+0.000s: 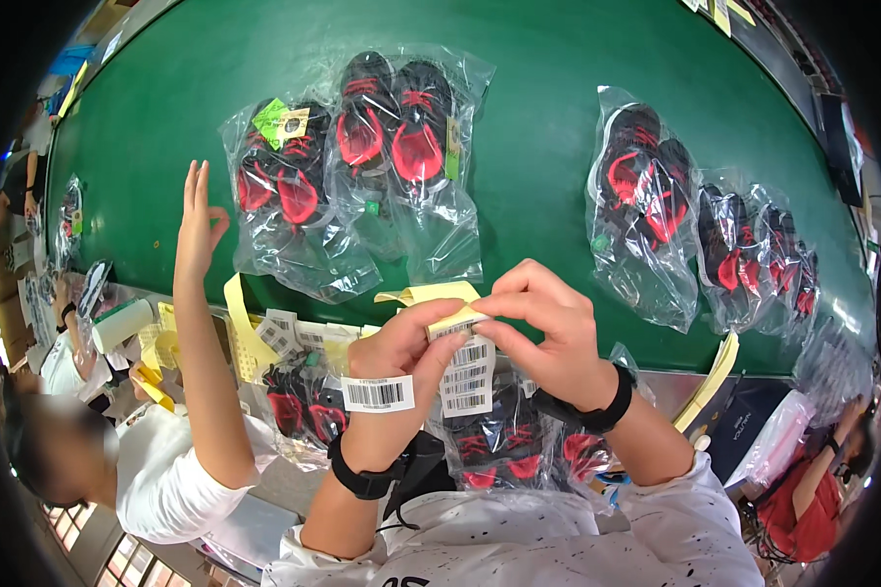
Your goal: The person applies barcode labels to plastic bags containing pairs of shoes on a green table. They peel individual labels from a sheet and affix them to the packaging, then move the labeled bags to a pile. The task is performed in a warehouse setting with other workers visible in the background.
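Pinched between the thumb and fingers of my left hand is a strip of barcode labels on yellow backing paper, hanging down in front of me. My right hand pinches the top edge of that strip with thumb and forefinger; whether a label is lifted there is hidden by the fingertips. A loose white barcode sticker clings near my left wrist. Below the hands lie bagged black and red shoes. Beyond them on the green table rests a bagged shoe pair.
Another bagged pair with a green tag lies at the left, and several more line the right side of the green table. A co-worker's raised arm reaches over the table edge at my left. Yellow backing paper hangs at right.
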The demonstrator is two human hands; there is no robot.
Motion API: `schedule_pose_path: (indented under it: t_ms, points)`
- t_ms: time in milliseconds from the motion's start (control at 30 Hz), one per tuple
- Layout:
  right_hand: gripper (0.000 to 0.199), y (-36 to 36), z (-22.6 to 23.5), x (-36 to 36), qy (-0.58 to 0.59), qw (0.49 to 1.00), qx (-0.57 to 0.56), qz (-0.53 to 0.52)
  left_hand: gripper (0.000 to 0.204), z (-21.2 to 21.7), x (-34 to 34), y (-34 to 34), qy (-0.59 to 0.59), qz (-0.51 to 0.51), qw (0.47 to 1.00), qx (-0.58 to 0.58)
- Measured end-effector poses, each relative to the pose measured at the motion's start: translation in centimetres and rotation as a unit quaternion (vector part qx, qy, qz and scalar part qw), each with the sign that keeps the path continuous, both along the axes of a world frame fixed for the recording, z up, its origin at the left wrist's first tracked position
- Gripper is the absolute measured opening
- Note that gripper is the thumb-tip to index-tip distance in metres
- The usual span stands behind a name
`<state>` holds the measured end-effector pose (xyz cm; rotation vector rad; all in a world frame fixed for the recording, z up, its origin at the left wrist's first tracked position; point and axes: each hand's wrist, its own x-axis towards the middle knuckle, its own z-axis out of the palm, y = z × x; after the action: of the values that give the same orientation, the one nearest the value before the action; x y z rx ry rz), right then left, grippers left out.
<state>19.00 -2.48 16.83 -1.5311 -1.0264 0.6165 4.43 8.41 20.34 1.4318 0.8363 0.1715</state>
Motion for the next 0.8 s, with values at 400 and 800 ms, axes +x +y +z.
schedule_pose_path:
  t_ms: [400,800]
  points:
    - [0.016,1.0,1.0,-0.2,-0.126,0.989,0.073,-0.013,0.051,-1.3,0.2,1.0,-0.052,0.026,0.997,-0.056]
    - [0.008,14.2,-9.4,15.7,0.426,0.867,0.022,-0.258,0.053,-1.0,1.1,2.2,0.022,0.049,0.999,-0.006]
